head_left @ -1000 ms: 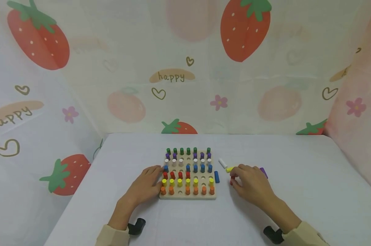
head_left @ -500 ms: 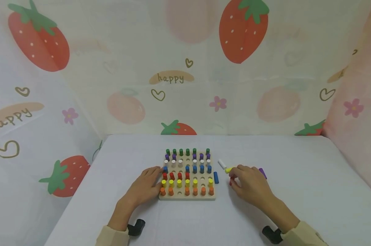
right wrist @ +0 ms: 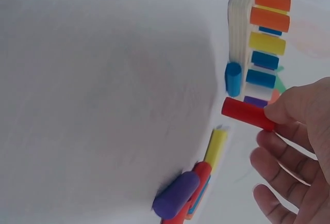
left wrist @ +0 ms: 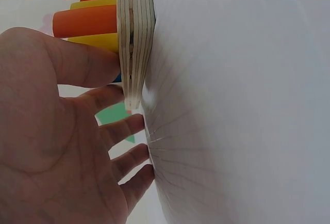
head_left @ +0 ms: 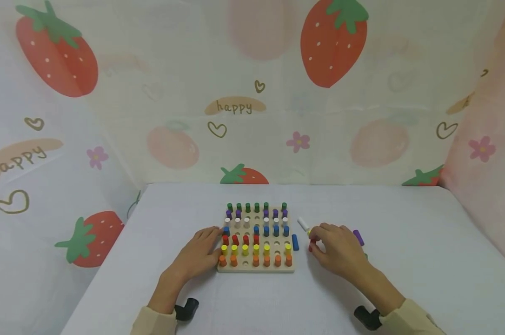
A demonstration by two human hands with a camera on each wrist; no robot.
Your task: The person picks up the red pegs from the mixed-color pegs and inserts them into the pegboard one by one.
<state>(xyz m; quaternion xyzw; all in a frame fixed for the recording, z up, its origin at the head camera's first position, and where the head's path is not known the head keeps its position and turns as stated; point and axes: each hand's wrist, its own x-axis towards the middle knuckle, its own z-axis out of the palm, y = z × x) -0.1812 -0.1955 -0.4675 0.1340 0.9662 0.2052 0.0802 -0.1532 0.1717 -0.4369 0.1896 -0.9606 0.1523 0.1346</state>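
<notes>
A wooden pegboard (head_left: pixel 256 269) lies on the table, with rows of green, purple, white, blue, red, yellow and orange pegs upright in it. Some holes show bare, several of them in the red row. My left hand (head_left: pixel 198 251) rests at the board's left side; in the left wrist view its fingers are extended, thumb and index against the board's edge (left wrist: pixel 135 33). To the right of the board, my right hand (head_left: pixel 340 249) pinches a red peg (right wrist: pixel 247 113) between thumb and fingers. The peg's tip points toward the board in the right wrist view.
A blue peg (head_left: pixel 295 242) lies beside the board's right edge. Farther right lie a white peg (head_left: pixel 303 224) and a purple peg (head_left: pixel 358 237). The right wrist view also shows a loose yellow peg (right wrist: pixel 215 149) and more pegs grouped by the purple one.
My right hand has shifted slightly left toward the board with the red peg. More of the purple peg and a bit of green now show behind it. The left hand has stayed in place.
</notes>
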